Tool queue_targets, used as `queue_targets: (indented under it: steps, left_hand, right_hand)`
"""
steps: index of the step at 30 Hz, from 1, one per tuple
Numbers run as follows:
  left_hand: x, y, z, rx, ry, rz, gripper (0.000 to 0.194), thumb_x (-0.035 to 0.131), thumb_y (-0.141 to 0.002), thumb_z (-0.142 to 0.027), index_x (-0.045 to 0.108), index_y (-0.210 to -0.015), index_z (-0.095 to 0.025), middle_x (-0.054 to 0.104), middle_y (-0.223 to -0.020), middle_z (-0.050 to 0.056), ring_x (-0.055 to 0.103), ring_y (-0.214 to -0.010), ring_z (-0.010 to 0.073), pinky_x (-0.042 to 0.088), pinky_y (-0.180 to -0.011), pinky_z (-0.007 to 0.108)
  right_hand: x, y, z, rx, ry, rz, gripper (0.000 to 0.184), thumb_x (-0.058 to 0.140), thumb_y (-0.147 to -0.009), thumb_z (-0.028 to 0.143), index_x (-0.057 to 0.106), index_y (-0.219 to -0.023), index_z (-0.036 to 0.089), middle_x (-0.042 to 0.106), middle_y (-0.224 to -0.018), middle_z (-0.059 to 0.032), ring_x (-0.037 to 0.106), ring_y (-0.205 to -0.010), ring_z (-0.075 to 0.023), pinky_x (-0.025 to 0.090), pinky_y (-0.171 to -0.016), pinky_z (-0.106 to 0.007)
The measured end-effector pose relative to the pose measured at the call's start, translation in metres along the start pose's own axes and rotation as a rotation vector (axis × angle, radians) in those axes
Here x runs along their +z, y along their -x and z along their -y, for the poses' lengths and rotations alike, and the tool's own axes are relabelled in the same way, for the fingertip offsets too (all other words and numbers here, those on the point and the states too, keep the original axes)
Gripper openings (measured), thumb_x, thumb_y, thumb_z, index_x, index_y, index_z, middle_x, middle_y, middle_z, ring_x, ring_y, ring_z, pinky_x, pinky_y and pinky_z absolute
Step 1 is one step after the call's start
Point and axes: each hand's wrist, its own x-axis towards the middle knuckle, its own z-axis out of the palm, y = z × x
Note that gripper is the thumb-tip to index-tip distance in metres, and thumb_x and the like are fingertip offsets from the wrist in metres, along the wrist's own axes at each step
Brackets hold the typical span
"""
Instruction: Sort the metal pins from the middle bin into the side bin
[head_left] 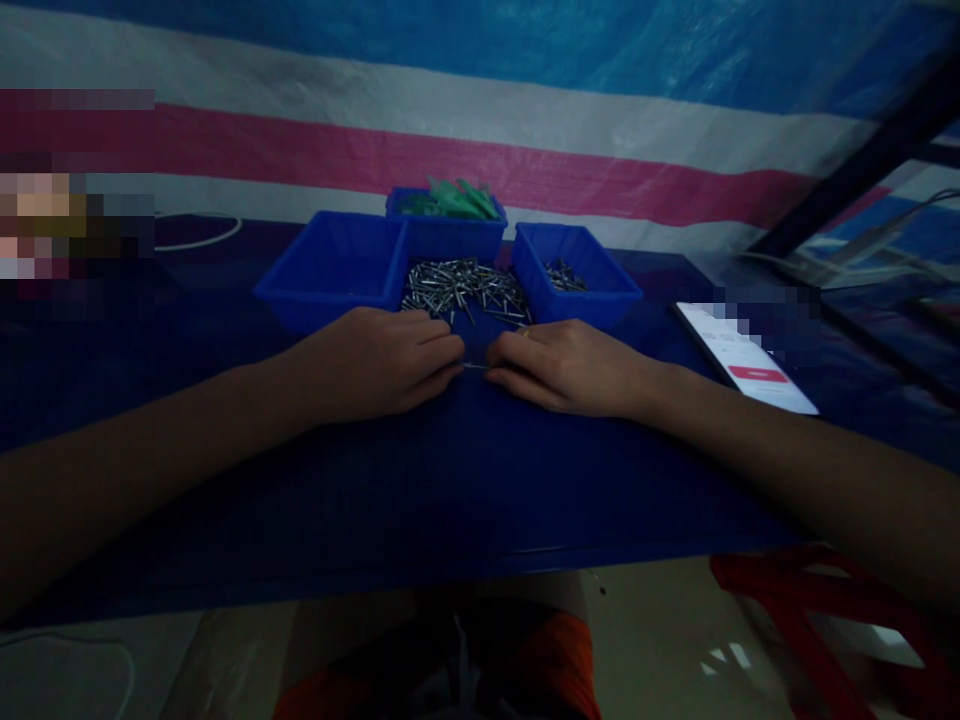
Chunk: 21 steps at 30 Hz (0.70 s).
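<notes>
My left hand (390, 358) and my right hand (566, 366) face each other low over the table. Each pinches one end of a thin, shiny metal pin (475, 366); only its middle shows in the gap between the fingertips. Just beyond them lies a loose pile of slim silvery metal pins (457, 284); their exact kind is too small to tell. A blue bin (330, 290) stands behind my left hand. Behind my right hand is another blue bin (592, 300) with similar metal pieces (564, 276) inside.
At the back, a third blue bin (446, 235) holds green plastic packets (459, 198). A lit phone (750, 365) lies on the dark blue table (465, 490) near my right forearm. A red stool (780, 590) stands below on the right. Striped sheeting (480, 120) hangs behind.
</notes>
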Motion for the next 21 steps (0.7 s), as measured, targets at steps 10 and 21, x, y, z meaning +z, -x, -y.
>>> queue_targets:
  steps: [10,21]
  left_hand:
    - [-0.0028,-0.0003,-0.0008,-0.03,0.011,0.015,0.024,0.035,-0.091,-0.028,0.055,-0.082,-0.017,0.058,-0.075,0.002,0.054,-0.068,0.0134,0.037,-0.057,0.023]
    - [0.0003,0.0006,-0.0011,0.073,0.023,-0.186,0.022,0.037,-0.091,-0.03,0.055,-0.089,-0.016,0.062,-0.082,0.004,0.059,-0.073,0.0136,0.043,-0.06,0.023]
  right_hand:
    - [0.0,0.0005,-0.002,-0.007,0.062,-0.019,0.025,0.036,-0.092,0.029,0.054,-0.084,0.014,0.057,-0.07,-0.0031,0.051,-0.061,-0.0124,0.036,-0.058,-0.023]
    - [0.001,0.0009,0.0,-0.052,0.06,-0.049,0.024,0.034,-0.093,0.027,0.053,-0.088,0.013,0.058,-0.071,-0.0032,0.051,-0.061,-0.0118,0.036,-0.059,-0.023]
